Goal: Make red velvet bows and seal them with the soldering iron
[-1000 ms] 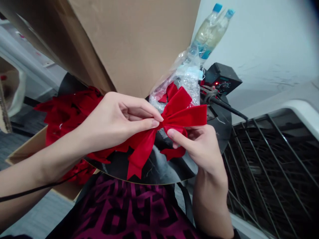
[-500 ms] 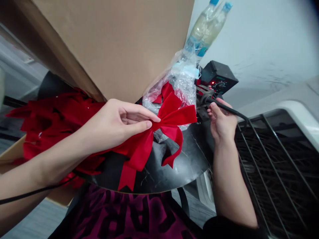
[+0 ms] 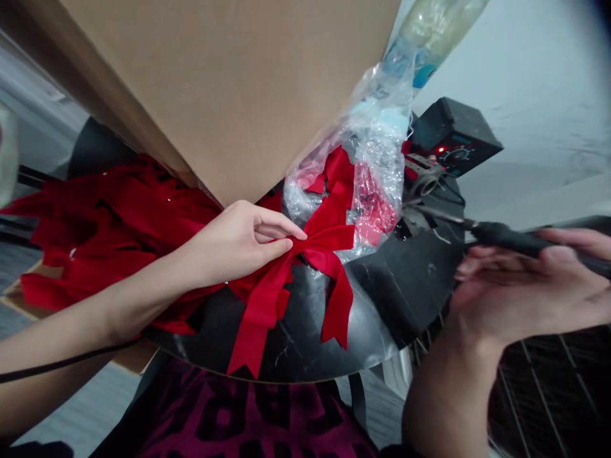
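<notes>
Above the near rim of the round black marbled table (image 3: 305, 364), a red velvety ribbon bow with notched tails (image 3: 329, 238) is pinched at its centre by the left hand (image 3: 243, 245), thumb against forefinger. Off to the right, the right hand (image 3: 520, 305) — somewhat blurred — grips a black-handled pen-like tool (image 3: 503, 236), its thin metal tip well apart from the bow. The step in hand appears to be steadying the bow with the tool at the ready; working close would call for fingertips clear of that tip. Leftward lies a heap of red ribbons (image 3: 119, 235); a crumpled clear plastic bag (image 3: 382, 146) behind the bow could get in the way. Farther back stand a brown cardboard box (image 3: 248, 89), a black control box with a lit red lamp (image 3: 458, 137) and a clear bottle (image 3: 439, 32).
</notes>
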Demonstrator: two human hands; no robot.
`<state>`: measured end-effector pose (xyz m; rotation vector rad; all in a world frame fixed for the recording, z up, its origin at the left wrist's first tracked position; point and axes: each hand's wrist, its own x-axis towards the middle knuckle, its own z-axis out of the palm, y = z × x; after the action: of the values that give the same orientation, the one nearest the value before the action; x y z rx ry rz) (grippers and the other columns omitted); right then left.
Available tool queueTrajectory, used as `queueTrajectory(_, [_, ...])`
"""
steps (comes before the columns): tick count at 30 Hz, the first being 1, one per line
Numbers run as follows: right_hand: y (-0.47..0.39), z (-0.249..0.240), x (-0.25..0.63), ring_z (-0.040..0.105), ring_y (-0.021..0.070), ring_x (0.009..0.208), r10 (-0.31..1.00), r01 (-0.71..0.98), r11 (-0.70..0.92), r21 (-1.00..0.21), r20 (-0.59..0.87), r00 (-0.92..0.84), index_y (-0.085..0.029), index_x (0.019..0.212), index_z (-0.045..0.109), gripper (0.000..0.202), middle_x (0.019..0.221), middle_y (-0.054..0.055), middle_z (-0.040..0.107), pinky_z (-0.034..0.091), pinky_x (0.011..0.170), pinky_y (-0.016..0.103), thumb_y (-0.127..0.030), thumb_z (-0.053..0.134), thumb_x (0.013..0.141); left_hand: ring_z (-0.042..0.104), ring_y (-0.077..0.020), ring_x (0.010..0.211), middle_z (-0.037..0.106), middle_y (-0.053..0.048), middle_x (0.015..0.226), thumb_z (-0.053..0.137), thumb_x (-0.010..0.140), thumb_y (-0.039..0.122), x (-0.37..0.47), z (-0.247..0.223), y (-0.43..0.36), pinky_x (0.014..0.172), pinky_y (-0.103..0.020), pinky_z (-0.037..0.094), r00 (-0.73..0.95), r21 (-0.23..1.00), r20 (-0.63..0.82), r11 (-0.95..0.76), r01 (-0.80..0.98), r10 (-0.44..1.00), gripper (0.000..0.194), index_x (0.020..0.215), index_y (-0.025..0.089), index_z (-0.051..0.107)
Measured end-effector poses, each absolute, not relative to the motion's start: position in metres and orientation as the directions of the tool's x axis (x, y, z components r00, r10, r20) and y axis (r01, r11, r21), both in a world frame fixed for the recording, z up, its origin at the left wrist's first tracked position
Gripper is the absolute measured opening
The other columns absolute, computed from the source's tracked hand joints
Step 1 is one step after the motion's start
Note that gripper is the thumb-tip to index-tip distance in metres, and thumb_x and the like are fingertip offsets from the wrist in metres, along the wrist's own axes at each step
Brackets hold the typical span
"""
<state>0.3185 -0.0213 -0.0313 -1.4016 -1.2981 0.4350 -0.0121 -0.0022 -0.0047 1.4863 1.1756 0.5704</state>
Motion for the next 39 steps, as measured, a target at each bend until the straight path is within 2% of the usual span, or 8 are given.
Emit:
queueTrajectory(6, [-0.050,-0.036,0.259,0.052,0.0155,0.040,0.820,0.408,0.347,-0.844,0.484,0.304,-0.026,0.093,0.072,0.013,0.060,-0.002,0.059,0.041,0.040,0.031,-0.038,0.073,0.088,0.083,-0.0246,0.100,0.086,-0.003,0.103,0.075,0.086,0.021,-0.011,-0.013,-0.002,0.096,-0.034,0.068,0.394,0.920,-0.265,0.109,0.377,0.880,0.019,0.102,0.023,0.085])
queueTrajectory(9, [-0.060,-0.036,0.233,0.061,0.0176,0.048,0.715,0.473,0.435,-0.766,0.613,0.336,-0.023,0.087,0.074,0.009,0.068,0.001,0.065,0.045,0.043,0.032,-0.030,0.076,0.081,0.083,-0.0246,0.099,0.086,-0.002,0.103,0.074,0.087,0.020,-0.010,-0.014,-0.003,0.097,-0.036,0.068,0.406,0.920,-0.251,0.086,0.383,0.879,0.020,0.103,0.023,0.085])
queueTrajectory(13, [-0.063,-0.034,0.215,0.063,0.0162,0.050,0.660,0.549,0.523,-0.652,0.717,0.224,-0.023,0.087,0.073,0.009,0.069,0.001,0.067,0.047,0.042,0.030,-0.026,0.076,0.079,0.082,-0.0250,0.102,0.086,-0.002,0.107,0.073,0.089,0.023,-0.010,-0.016,-0.005,0.098,-0.036,0.067,0.424,0.918,-0.215,0.034,0.395,0.880,0.021,0.106,0.024,0.085])
queueTrajectory(17, [-0.062,-0.033,0.210,0.065,0.0181,0.053,0.661,0.607,0.511,-0.609,0.730,0.175,-0.024,0.085,0.070,0.007,0.068,0.002,0.068,0.048,0.041,0.032,-0.029,0.073,0.081,0.082,-0.0253,0.102,0.086,-0.004,0.106,0.071,0.090,0.024,-0.011,-0.019,-0.007,0.097,-0.035,0.067,0.421,0.906,-0.183,-0.015,0.424,0.889,0.021,0.107,0.023,0.085])
queueTrajectory(28, [-0.062,-0.035,0.209,0.065,0.0142,0.052,0.690,0.566,0.550,-0.614,0.716,0.107,-0.024,0.087,0.072,0.012,0.069,-0.001,0.069,0.049,0.043,0.027,-0.021,0.074,0.076,0.082,-0.0266,0.103,0.086,-0.004,0.107,0.070,0.092,0.025,-0.012,-0.021,-0.008,0.097,-0.037,0.067,0.434,0.897,-0.150,-0.063,0.437,0.888,0.023,0.108,0.025,0.085])
queueTrajectory(31, [-0.063,-0.035,0.211,0.067,0.0161,0.055,0.715,0.572,0.527,-0.629,0.692,0.101,-0.025,0.089,0.072,0.015,0.070,0.000,0.070,0.053,0.046,0.028,-0.019,0.075,0.075,0.082,-0.0264,0.102,0.086,-0.004,0.106,0.070,0.091,0.025,-0.013,-0.022,-0.008,0.096,-0.036,0.067,0.434,0.894,-0.148,-0.068,0.443,0.888,0.023,0.108,0.024,0.085])
queueTrajectory(36, [-0.062,-0.035,0.210,0.069,0.0161,0.053,0.663,0.619,0.576,-0.533,0.748,0.027,-0.022,0.087,0.071,0.015,0.066,-0.002,0.070,0.052,0.044,0.025,-0.019,0.076,0.073,0.083,-0.0243,0.094,0.086,-0.003,0.100,0.071,0.090,0.020,-0.012,-0.025,-0.007,0.090,-0.033,0.068,0.424,0.892,-0.105,-0.103,0.439,0.899,0.022,0.106,0.021,0.086])
queueTrajectory(39, [-0.063,-0.033,0.208,0.069,0.0153,0.052,0.687,0.651,0.550,-0.523,0.727,0.004,-0.021,0.086,0.069,0.014,0.067,-0.002,0.072,0.052,0.045,0.025,-0.020,0.075,0.073,0.083,-0.0231,0.092,0.086,-0.003,0.099,0.071,0.089,0.018,-0.010,-0.026,-0.006,0.088,-0.031,0.068,0.425,0.892,-0.094,-0.114,0.438,0.901,0.023,0.107,0.019,0.086])
